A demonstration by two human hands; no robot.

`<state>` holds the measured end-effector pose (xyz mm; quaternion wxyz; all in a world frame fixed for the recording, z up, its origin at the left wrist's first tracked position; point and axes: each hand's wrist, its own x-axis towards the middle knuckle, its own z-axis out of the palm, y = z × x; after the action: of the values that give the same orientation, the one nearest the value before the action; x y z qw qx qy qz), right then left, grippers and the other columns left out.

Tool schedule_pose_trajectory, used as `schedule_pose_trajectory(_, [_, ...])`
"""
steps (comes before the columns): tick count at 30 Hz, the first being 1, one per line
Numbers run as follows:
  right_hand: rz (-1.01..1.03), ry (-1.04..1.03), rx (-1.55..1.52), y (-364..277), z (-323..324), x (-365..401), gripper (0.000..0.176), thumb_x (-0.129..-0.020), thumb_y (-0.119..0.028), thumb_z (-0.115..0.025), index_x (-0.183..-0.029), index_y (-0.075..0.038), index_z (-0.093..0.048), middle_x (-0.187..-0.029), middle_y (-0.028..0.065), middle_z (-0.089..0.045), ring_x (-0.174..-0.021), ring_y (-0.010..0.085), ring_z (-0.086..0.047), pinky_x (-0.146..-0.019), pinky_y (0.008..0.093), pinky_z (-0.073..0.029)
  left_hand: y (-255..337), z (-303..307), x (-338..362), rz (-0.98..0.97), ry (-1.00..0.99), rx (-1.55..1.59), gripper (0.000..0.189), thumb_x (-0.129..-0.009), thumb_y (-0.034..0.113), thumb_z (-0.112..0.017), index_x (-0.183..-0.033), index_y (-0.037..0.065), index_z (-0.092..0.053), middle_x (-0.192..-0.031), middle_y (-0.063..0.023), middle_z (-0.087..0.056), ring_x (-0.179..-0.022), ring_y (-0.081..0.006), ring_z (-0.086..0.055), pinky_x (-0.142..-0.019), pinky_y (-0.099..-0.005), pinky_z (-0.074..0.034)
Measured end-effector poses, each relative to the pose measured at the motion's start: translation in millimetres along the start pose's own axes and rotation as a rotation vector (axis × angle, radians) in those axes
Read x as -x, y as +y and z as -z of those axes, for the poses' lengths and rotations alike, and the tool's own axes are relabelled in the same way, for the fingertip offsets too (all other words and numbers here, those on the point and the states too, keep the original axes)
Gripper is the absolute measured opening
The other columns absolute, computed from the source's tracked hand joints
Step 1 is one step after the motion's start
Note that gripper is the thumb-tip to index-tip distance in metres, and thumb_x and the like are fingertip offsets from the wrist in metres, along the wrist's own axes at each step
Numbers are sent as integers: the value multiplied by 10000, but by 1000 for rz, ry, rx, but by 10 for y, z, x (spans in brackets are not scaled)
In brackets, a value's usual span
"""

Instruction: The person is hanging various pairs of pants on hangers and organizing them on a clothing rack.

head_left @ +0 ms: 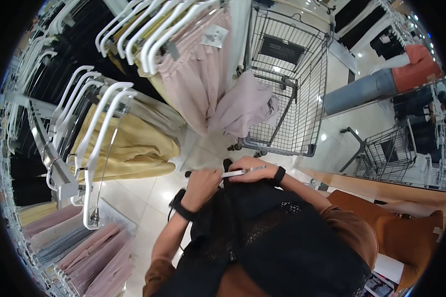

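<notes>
My left hand point(202, 189) is closed around one end of a white hanger point(234, 173), close in front of my body. My right hand point(258, 168) grips the other end, near a metal clip on the hanger. Black fabric point(252, 198) lies directly below both hands and spreads over my front, with shiny patches on it. Where this fabric meets the hanger is hidden by my fingers. Black bands circle both wrists.
Yellow trousers point(129, 148) and pink trousers point(193, 84) hang from racks on the left. A lilac garment point(245, 106) drapes over the edge of a wire shopping cart point(302, 119) ahead. A mannequin in jeans point(362, 91) stands at the right. Brown fabric point(396, 227) lies at lower right.
</notes>
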<state>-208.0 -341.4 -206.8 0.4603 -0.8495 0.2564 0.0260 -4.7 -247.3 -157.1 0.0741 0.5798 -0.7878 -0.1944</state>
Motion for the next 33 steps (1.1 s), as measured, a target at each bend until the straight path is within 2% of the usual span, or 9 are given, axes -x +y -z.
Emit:
schedule_pose_trajectory(3, [-251, -98, -379, 116, 284, 406, 325, -875, -370, -610, -914, -49, -643, -776, 112, -626, -697, 179, -591, -648, 315, -450, 225, 97, -639, -362, 191, -19, 278, -740, 173, -670, -976, 68, -568, -977, -103, -589, -971, -292, -559, -806, -403, -461])
schedule_pose_trajectory(5, [-302, 148, -526, 484, 190, 725, 342, -907, -380, -580, -914, -40, -623, -705, 66, -567, -652, 127, -529, -608, 283, -421, 410, 331, -1016, -470, 235, 103, 377, -702, 141, -674, -1046, 51, -547, -1068, -105, -552, -1057, -298, -511, -890, -429, -419])
schedule_pose_trajectory(9, [-667, 520, -464, 926, 64, 1368, 468, -927, -481, -508, -968, -22, -588, -687, 44, -522, -647, 154, -478, -606, 311, -401, 335, 78, -1916, -450, 186, 281, 366, -685, 124, -665, -1022, 47, -545, -1075, -109, -554, -1070, -298, -504, -886, -455, -401])
schedule_pose_trajectory(11, [-727, 713, -577, 990, -30, 1613, 475, -927, -474, -513, -977, -8, -584, -683, 47, -514, -657, 147, -466, -610, 300, -392, 177, -359, -2348, -389, 138, 14, 362, -679, 104, -646, -1025, 53, -552, -1086, -114, -551, -1059, -299, -500, -847, -447, -411])
schedule_pose_trajectory(19, [-809, 909, -738, 974, -395, 1743, 282, -922, -327, -583, -959, -48, -594, -647, -40, -474, -564, 50, -425, -502, 216, -337, -267, -1134, -3168, -353, 407, -414, 283, -710, 151, -633, -968, 55, -567, -1010, -88, -552, -988, -268, -508, -791, -397, -418])
schedule_pose_trajectory(22, [-851, 875, -792, 959, -285, 1636, 287, -927, -310, -578, -958, -25, -590, -681, -16, -505, -572, 64, -460, -523, 222, -387, -216, -1149, -3111, -332, 404, -348, 199, -742, 129, -592, -929, 68, -569, -936, -77, -569, -919, -254, -537, -764, -391, -423])
schedule_pose_trajectory(26, [-581, 1025, -1183, 1042, 134, 1272, 475, -899, -421, -595, -1046, 30, -566, -837, 90, -599, -700, 157, -611, -667, 273, -511, 37, -845, -2687, -311, 495, 28, 171, -742, 50, -566, -912, 45, -550, -834, -90, -566, -803, -280, -562, -672, -405, -454])
schedule_pose_trajectory(31, [-567, 941, -1477, 1483, 729, 646, 614, -863, -554, -579, -1054, 30, -575, -910, 141, -629, -778, 220, -653, -680, 320, -545, 838, -184, -1697, -508, 529, 383, 194, -674, -1, -622, -847, 17, -535, -764, -116, -525, -677, -307, -552, -568, -393, -452])
schedule_pose_trajectory(33, [-575, 885, -1534, 1473, 829, 479, 500, -841, -461, -654, -949, 23, -592, -842, 113, -623, -733, 217, -647, -650, 320, -550, 1069, 8, -1354, -691, 461, 463, 223, -637, 43, -639, -836, 32, -539, -745, -87, -513, -651, -275, -547, -560, -353, -465])
